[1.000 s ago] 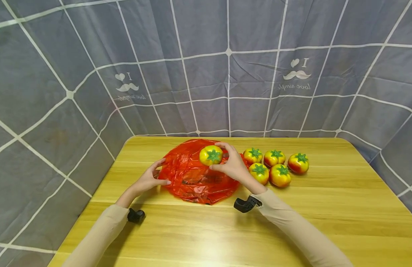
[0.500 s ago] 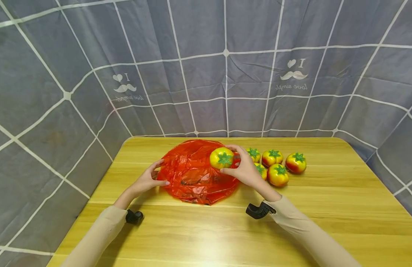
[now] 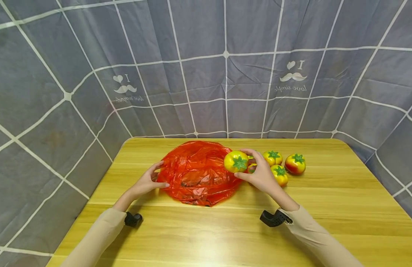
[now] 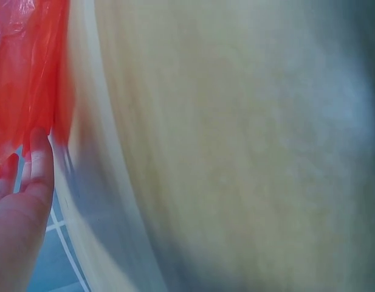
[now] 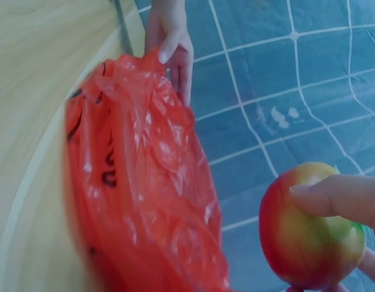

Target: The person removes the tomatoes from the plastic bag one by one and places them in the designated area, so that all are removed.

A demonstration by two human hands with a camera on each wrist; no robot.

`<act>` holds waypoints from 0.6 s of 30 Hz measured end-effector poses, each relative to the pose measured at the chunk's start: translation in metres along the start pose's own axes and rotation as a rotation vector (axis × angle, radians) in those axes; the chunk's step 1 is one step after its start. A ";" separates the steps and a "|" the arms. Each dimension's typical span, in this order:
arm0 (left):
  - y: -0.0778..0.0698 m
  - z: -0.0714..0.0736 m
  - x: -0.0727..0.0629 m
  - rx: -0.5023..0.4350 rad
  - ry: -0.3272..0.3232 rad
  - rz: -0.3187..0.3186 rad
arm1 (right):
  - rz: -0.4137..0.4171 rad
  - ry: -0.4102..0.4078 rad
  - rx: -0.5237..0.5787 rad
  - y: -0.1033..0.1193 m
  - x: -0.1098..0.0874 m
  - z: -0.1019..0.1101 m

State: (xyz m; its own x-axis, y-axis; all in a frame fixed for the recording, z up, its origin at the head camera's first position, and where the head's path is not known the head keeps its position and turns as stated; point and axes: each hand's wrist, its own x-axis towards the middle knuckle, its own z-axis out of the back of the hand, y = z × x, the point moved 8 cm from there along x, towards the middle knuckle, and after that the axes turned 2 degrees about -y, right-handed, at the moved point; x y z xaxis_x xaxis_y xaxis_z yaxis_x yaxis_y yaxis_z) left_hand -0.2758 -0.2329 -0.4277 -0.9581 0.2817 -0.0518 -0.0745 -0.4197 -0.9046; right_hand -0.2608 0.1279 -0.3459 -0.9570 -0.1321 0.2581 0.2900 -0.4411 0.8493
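Observation:
A crumpled red plastic bag (image 3: 196,174) with dark print lies on the table, slightly puffed up. My left hand (image 3: 146,182) is at its left edge, with the thumb on the near side. In the right wrist view, the left hand (image 5: 170,42) has the bag's corner between thumb and fingers. Between my right thumb and fingers is a yellow-and-red tomato (image 3: 235,161) with a green star-shaped top. The right hand (image 3: 261,174) holds this tomato (image 5: 306,228) above the bag's right edge. Its palm side is hidden in the head view.
Several like tomatoes stand right of the bag, among them a back tomato (image 3: 272,158), a near tomato (image 3: 280,175) and a right-hand tomato (image 3: 295,164). My right hand partly covers others. A grey checked curtain (image 3: 206,74) hangs behind the wooden table (image 3: 206,237).
My right hand has moved rightward with the tomato, from over the middle of the bag to its right edge, now covering some of the standing tomatoes. The left hand stays at the bag.

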 end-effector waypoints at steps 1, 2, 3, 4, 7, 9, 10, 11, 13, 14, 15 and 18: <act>0.000 0.000 0.000 0.001 -0.001 0.000 | -0.001 -0.001 -0.004 -0.002 -0.002 0.003; 0.000 0.000 -0.001 0.002 -0.001 -0.001 | -0.003 -0.001 -0.002 -0.004 -0.004 0.006; 0.000 0.000 -0.001 0.003 -0.002 -0.003 | -0.005 0.000 -0.006 -0.005 -0.006 0.009; 0.000 0.000 -0.001 0.002 -0.003 -0.004 | -0.004 0.001 -0.011 -0.007 -0.008 0.012; 0.000 0.001 -0.001 -0.005 -0.008 -0.009 | 0.000 0.006 -0.031 -0.011 -0.014 0.021; 0.000 0.001 -0.001 -0.007 -0.011 -0.012 | 0.004 0.000 -0.048 -0.012 -0.018 0.028; 0.000 0.001 -0.001 -0.008 -0.013 -0.011 | 0.010 -0.006 -0.056 -0.013 -0.019 0.031; 0.000 0.001 -0.001 -0.012 -0.014 -0.012 | 0.013 -0.014 -0.066 -0.014 -0.020 0.035; 0.001 0.002 -0.001 -0.014 -0.015 -0.009 | 0.016 -0.033 -0.091 -0.016 -0.023 0.042; 0.001 0.002 -0.001 -0.014 -0.016 -0.009 | 0.016 -0.043 -0.107 -0.018 -0.024 0.045; 0.001 0.002 -0.001 -0.015 -0.016 -0.009 | 0.014 -0.051 -0.117 -0.019 -0.025 0.049; 0.002 0.002 0.000 -0.015 -0.018 -0.008 | 0.012 -0.074 -0.141 -0.023 -0.028 0.058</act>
State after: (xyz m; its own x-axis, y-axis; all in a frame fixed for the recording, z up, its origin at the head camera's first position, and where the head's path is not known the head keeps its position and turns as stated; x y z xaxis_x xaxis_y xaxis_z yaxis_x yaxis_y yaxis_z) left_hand -0.2763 -0.2357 -0.4284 -0.9622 0.2697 -0.0367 -0.0787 -0.4047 -0.9111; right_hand -0.2403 0.1935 -0.3464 -0.9492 -0.0748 0.3058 0.2937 -0.5605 0.7743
